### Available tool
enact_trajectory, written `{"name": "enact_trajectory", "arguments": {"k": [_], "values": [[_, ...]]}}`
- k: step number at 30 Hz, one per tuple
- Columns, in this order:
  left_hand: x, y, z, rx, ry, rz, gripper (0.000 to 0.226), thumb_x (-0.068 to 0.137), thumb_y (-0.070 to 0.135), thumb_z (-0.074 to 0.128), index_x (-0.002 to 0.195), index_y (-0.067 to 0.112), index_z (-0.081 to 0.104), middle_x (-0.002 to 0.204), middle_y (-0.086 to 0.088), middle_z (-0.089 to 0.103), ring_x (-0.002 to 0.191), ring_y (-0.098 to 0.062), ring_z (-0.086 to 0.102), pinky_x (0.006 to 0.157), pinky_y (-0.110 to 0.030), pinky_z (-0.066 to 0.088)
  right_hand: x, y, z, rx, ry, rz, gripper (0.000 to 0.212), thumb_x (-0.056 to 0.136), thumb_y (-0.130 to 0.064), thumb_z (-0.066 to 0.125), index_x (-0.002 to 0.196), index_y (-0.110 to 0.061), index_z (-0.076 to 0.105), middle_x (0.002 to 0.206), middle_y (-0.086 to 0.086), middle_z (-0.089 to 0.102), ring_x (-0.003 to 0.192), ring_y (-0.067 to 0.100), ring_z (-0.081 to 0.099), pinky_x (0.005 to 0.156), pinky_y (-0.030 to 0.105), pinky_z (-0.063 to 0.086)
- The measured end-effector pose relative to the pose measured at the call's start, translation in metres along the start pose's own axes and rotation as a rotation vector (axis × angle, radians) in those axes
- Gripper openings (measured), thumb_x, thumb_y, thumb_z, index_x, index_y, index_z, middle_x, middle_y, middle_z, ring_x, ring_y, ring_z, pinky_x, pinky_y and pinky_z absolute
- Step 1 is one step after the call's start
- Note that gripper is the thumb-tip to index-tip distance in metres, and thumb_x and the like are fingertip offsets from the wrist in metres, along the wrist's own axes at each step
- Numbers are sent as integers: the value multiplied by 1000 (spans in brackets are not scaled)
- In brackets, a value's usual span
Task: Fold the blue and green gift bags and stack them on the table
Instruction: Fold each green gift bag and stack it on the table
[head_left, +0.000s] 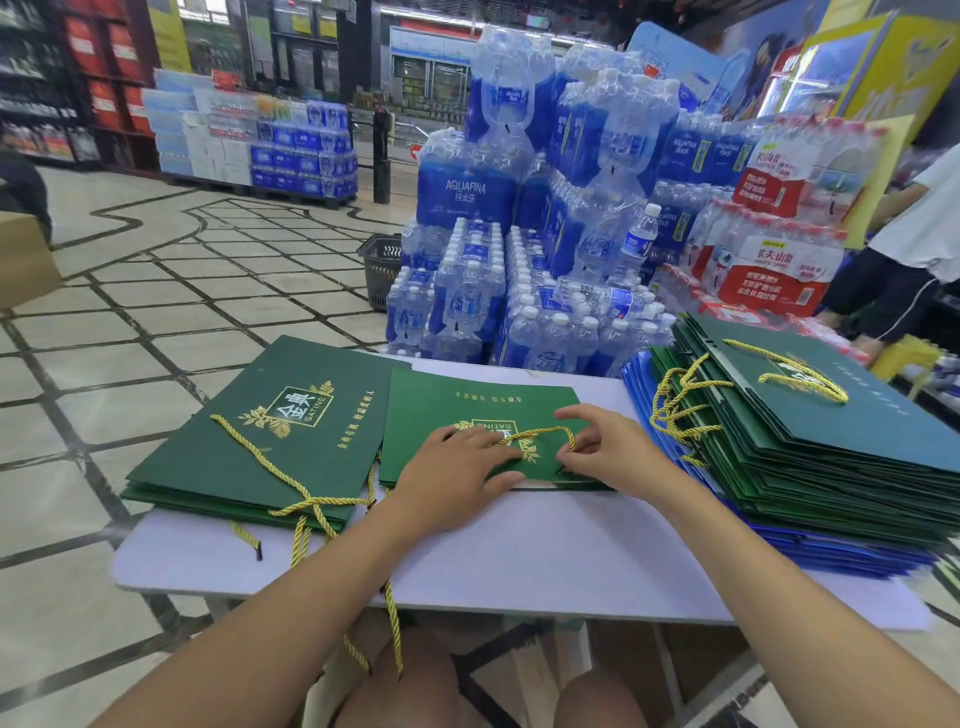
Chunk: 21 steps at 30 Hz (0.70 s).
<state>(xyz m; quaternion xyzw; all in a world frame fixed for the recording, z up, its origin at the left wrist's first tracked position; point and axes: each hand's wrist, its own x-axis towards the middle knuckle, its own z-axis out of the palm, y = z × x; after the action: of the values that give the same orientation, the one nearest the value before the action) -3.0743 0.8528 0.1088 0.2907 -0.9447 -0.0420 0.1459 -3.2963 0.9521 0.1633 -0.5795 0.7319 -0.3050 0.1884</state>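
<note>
One green bag (467, 405): left hand (452, 473) pressing flat, right hand (608, 452) pinching gold cord (540, 432); two stacks (249, 441) (810, 431) flank.

The green gift bag (467, 410) in the middle of the table (519, 551) is of stiff paper, smooth and matt, with a shiny gold print. Its cord handle (540, 432) is a twisted yellow-gold rope with a silky shine. The left stack (244, 457) and the right stack (841, 436) look of the same matt paper. The blue bags (636, 389) at the right edge look more glossy. The table is white and smooth. Behind its far edge, the water bottle packs (498, 208) are wrapped in clear, wrinkled, glossy plastic film. The floor (156, 291) is of polished stone tiles.
</note>
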Motion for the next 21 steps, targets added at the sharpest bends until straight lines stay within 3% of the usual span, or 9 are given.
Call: {"name": "enact_trajectory", "arguments": {"k": [6,11,14,17,19,21], "values": [[-2,4,-5,-12,-15,9,46,107,57,31,146,40,51,153,13,48,145,-11,35,119,-37,19,5,-1,4,-232,-31,-138,39,90,-19,74,124,-34,65,76,-5,69,73,5,65,76,27,57],[1,3,-4,-62,-17,-2,44,109,52,26,138,40,57,143,17,55,139,-10,41,116,-37,24,5,-9,2,-233,-19,-119,52,88,-14,73,132,-38,58,89,-9,66,72,4,65,71,18,51],[5,-2,6,-128,2,-50,48,108,57,18,131,42,58,136,23,58,135,-6,46,114,-41,30,4,-13,0,-219,-6,-114,60,89,-21,76,142,-35,52,85,-10,70,83,2,64,72,15,47],[9,-5,10,-154,25,-64,56,106,60,12,123,38,61,125,19,65,123,-6,54,108,-40,35,-2,-18,-1,-287,-17,-104,58,93,-34,72,147,-37,48,102,-12,73,101,10,64,88,28,50],[10,-3,4,-209,55,-85,53,109,56,17,108,31,64,104,11,68,101,-13,59,99,-39,39,-9,-16,-3,-361,109,-117,55,94,-42,70,145,-37,50,117,-11,67,107,13,59,93,37,48],[10,-1,1,-257,92,-97,48,111,50,25,92,24,60,83,6,62,80,-17,54,85,-37,38,-20,-14,-2,-305,348,-156,34,92,-40,71,125,-32,64,100,-10,63,88,12,57,78,36,50]]}}
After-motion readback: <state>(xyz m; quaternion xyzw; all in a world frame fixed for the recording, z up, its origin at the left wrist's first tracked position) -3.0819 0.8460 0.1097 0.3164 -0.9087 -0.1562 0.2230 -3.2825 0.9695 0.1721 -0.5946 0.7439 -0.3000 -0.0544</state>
